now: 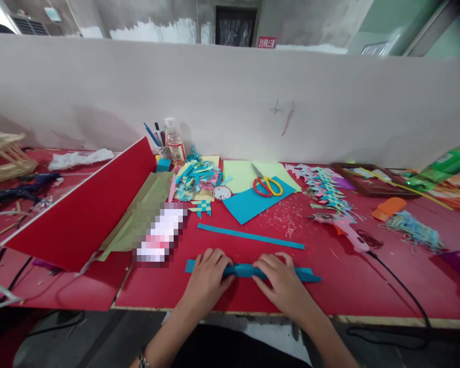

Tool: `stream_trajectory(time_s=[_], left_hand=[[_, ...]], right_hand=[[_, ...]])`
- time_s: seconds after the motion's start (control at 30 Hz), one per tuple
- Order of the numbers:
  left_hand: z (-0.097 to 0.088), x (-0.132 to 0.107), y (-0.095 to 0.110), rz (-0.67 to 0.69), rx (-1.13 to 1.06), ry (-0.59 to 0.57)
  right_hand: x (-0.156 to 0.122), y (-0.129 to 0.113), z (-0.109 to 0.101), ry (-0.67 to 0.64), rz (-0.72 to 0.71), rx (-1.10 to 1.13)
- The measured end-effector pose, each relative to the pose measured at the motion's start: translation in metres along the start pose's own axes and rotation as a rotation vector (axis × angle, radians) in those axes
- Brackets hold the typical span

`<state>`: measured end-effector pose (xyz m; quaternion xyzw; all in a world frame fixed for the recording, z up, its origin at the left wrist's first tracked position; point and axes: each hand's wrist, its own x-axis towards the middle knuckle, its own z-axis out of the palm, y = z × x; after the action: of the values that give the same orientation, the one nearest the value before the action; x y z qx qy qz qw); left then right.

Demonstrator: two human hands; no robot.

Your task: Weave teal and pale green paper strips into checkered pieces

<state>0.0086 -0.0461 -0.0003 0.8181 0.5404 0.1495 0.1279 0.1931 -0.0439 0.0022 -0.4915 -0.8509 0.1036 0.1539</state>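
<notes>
Near the front of the red table, both my hands grip a blue paper strip that appears folded along its length. My left hand pinches its left part, with the thumb toward the middle. On the right part, the fingers of my right hand bend over the paper and the thumb is below. The strip's ends stick out past both hands. Just beyond lies a flat narrow blue strip. Farther back, red and yellow scissors rest on a blue paper sheet, which overlaps a pale green sheet.
A pink glue gun with a black cord lies at right. A blurred phone and a red board are at left. Paper scraps, a plastic bottle and woven paper strips stand or lie toward the grey partition.
</notes>
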Motion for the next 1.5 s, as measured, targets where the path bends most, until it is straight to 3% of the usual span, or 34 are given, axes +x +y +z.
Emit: stream_trajectory(time_s=[0.2,0.7,0.8,0.9,1.0,1.17,1.5], left_hand=[[-0.004,0.003,-0.013,-0.027,0.012,0.030],[-0.007,-0.006,-0.031,-0.063,0.063,-0.016],[-0.009,-0.009,-0.027,-0.062,0.156,0.000],[-0.008,-0.014,-0.014,0.041,0.225,0.020],[-0.003,-0.024,0.003,0.144,0.168,-0.056],[0.008,-0.038,0.022,0.057,0.150,-0.059],[0.009,-0.042,0.024,0.013,0.185,-0.069]], right_hand=[[0.010,-0.012,0.013,0.030,0.026,-0.065],[0.014,-0.009,0.016,0.052,0.036,-0.126],[0.015,-0.008,0.017,0.049,0.044,-0.128],[0.015,-0.008,0.017,0.039,0.045,-0.123],[0.015,-0.008,0.017,0.034,0.041,-0.121],[0.015,-0.010,0.016,0.051,0.044,-0.106],[0.009,0.000,0.012,0.057,0.005,-0.008]])
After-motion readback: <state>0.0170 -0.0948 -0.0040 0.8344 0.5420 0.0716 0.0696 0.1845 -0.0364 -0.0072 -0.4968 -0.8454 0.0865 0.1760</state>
